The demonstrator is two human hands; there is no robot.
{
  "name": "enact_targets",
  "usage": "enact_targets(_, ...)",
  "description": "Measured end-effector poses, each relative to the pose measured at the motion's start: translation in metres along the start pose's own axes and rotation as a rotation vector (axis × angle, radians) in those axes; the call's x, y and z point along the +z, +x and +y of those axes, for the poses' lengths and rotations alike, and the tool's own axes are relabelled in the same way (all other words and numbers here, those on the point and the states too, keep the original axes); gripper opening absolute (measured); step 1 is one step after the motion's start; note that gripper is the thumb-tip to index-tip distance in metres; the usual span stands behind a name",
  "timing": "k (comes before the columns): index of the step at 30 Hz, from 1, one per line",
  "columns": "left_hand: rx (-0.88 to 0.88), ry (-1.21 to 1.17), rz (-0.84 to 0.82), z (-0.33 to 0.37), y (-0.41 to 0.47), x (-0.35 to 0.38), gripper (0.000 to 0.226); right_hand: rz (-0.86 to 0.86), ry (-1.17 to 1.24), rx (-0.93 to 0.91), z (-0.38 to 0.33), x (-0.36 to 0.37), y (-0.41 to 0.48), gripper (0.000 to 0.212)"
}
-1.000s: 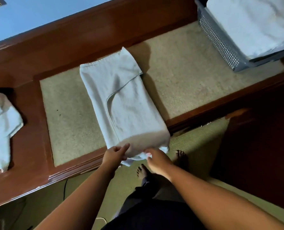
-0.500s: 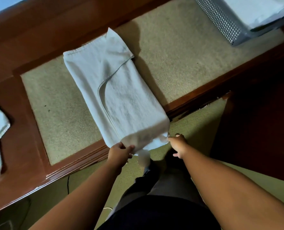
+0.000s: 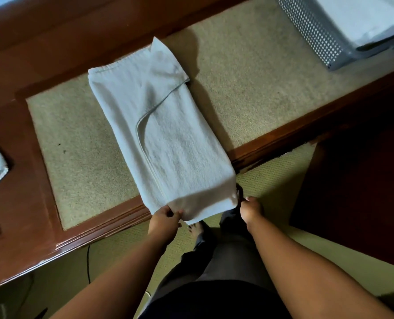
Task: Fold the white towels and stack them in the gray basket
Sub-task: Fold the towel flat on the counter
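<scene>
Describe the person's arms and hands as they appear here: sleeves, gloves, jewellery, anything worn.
Both forearms are bare up to the frame's edge, with no sleeves in view. The left hand and right hand wear no gloves; no rings, watch or bracelets are visible.

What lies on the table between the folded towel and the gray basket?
Only bare beige mat in the head view; the folded towel and gray basket stand apart.

arms: bare, no sleeves | trousers (image 3: 226,268): dark grey | foot (image 3: 195,229): bare, no shoe
</scene>
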State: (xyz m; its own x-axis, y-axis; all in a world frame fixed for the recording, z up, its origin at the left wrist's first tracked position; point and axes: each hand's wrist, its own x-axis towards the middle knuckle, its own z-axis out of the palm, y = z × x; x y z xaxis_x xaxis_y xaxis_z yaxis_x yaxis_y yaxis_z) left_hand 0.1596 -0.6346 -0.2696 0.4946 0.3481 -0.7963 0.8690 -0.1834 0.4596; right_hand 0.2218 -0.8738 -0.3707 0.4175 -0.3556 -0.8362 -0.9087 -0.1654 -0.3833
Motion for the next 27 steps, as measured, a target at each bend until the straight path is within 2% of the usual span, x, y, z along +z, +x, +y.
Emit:
enact_targets(5,0.106,0.191,0.048,0.013,-0.01,-0.017,0.018,0.091,-0.158,-0.388,-0.037,-0.01,-0.018,0.034)
enact_targets(8,0.168,0.162,0.17,0.019,-0.013,-0.032,0.017,0.151,-0.239,-0.696,-0.067,-0.018,-0.049,0.03)
enact_targets(11,0.269,0.093,0.275,0.03,-0.015,-0.043,0.011,0.16,-0.425,-1.06,-0.094,-0.019,-0.066,0.029)
enact_targets(13,0.338,0.115,0.31,0.04,-0.014,-0.046,0.006,0.122,-0.566,-1.197,-0.114,-0.016,-0.065,0.035)
enact_targets(16,0.485,0.211,0.36,0.049,0.001,-0.047,0.019,0.004,-0.767,-1.319,-0.144,-0.005,-0.058,0.046)
enact_targets(18,0.642,0.381,0.382,0.057,0.013,-0.045,0.025,-0.062,-0.9,-1.375,-0.168,0.006,-0.051,0.049)
enact_targets(22,0.874,0.647,0.258,0.084,0.039,-0.041,0.036,-0.158,-1.148,-1.423,-0.211,0.024,-0.031,0.057)
enact_targets(24,0.907,0.783,0.234,0.098,0.055,-0.039,0.044,-0.174,-1.22,-1.412,-0.228,0.032,-0.023,0.06)
enact_targets(27,0.774,0.889,0.281,0.129,0.085,-0.044,0.057,-0.164,-1.307,-1.436,-0.255,0.043,-0.01,0.064)
